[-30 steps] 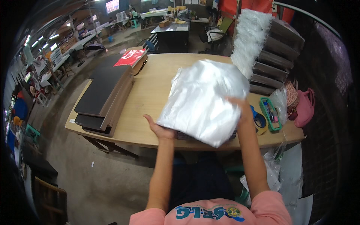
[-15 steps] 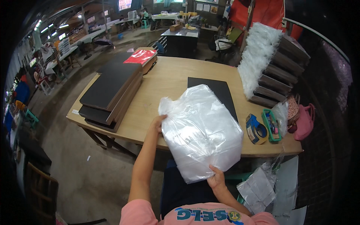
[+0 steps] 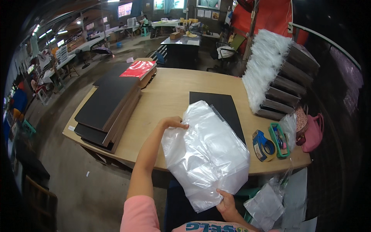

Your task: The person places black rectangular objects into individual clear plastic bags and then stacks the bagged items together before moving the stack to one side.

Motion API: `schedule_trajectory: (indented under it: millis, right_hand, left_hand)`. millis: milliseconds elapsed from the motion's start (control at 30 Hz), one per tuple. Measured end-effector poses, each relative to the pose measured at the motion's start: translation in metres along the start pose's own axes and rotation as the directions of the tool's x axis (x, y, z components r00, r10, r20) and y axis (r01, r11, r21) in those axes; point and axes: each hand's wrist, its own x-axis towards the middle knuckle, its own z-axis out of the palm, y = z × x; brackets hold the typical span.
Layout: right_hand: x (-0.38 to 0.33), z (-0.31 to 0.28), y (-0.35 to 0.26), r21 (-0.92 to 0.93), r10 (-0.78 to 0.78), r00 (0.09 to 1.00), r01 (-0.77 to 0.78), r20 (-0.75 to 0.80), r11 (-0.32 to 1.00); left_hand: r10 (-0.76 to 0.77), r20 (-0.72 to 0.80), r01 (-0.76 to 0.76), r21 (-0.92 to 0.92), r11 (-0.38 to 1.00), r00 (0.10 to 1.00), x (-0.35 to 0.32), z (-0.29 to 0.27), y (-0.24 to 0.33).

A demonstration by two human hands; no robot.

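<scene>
Plastic bag [image 3: 206, 154] btwn both hands, L [image 3: 174, 123] top, R [image 3: 227, 201] bottom.

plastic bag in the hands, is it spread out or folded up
Spread out. The clear plastic bag is stretched between the left hand at its top corner and the right hand at its bottom edge, above the table.

- There is a single view, from a camera worn on the person's head, looking steeply down and forward over the wooden table [image 3: 174, 100].
- It sits close above the person's own arms, which rise from the lower edge.
- The wide fisheye lens bends the table edges and takes in the workshop beyond, darkening toward the rim.
</scene>
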Motion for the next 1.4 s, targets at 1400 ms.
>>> schedule_trajectory:
  millis: [1400]
  right_hand:
    - [0.016, 0.011, -0.073, -0.231, -0.199, 0.978, 0.209, 0.066, 0.950]
  left_hand:
    - [0.172, -0.692, -0.020, 0.222, 0.975, 0.701, -0.085, 0.006, 0.073]
